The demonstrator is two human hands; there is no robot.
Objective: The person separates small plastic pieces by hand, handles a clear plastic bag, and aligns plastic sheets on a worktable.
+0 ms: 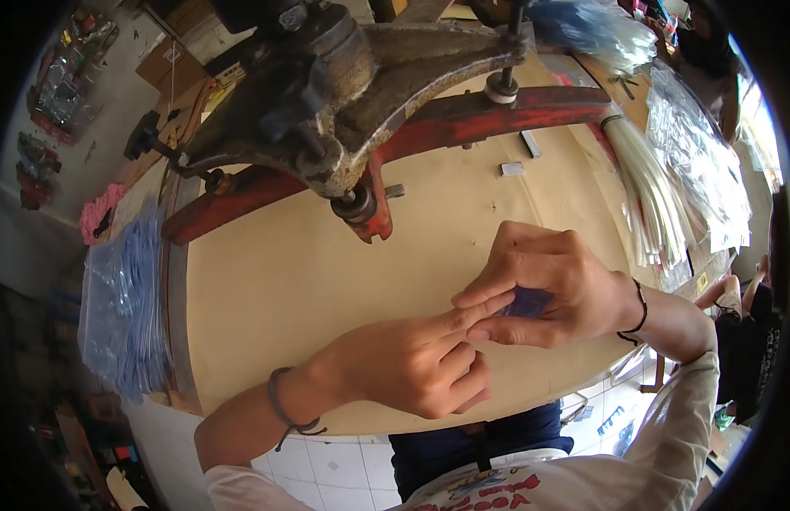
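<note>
Table (284,289): tan-topped, extending beneath both hands and on every side of the fingers. Press (488,115): red base, worn metal body, standing on the far side of the fingers and well apart from them. Blue bags (126,298): stacked well to the left of the fingers. Clear bags (697,153): heaped beyond the fingers, to the right. Strips (646,187): pale, bundled, between the clear bags and the right fingers, apart from the latter. Right hand (548,289): index finger and thumb curved into a loop, their tips a little apart and meeting the left index finger. Left hand (425,366): index finger extended into that loop, remaining visible fingers curled towards the palm; the thumb is hidden, so whether this hand pinches anything cannot be told. Blue piece (529,302): small, dark, enclosed by the right hand's curled fingers, just beside the tip of the left index finger; its exact points of grip are covered. Metal blocks (512,169): two, small, lying beyond the right hand's knuckles, untouched by any finger.
</note>
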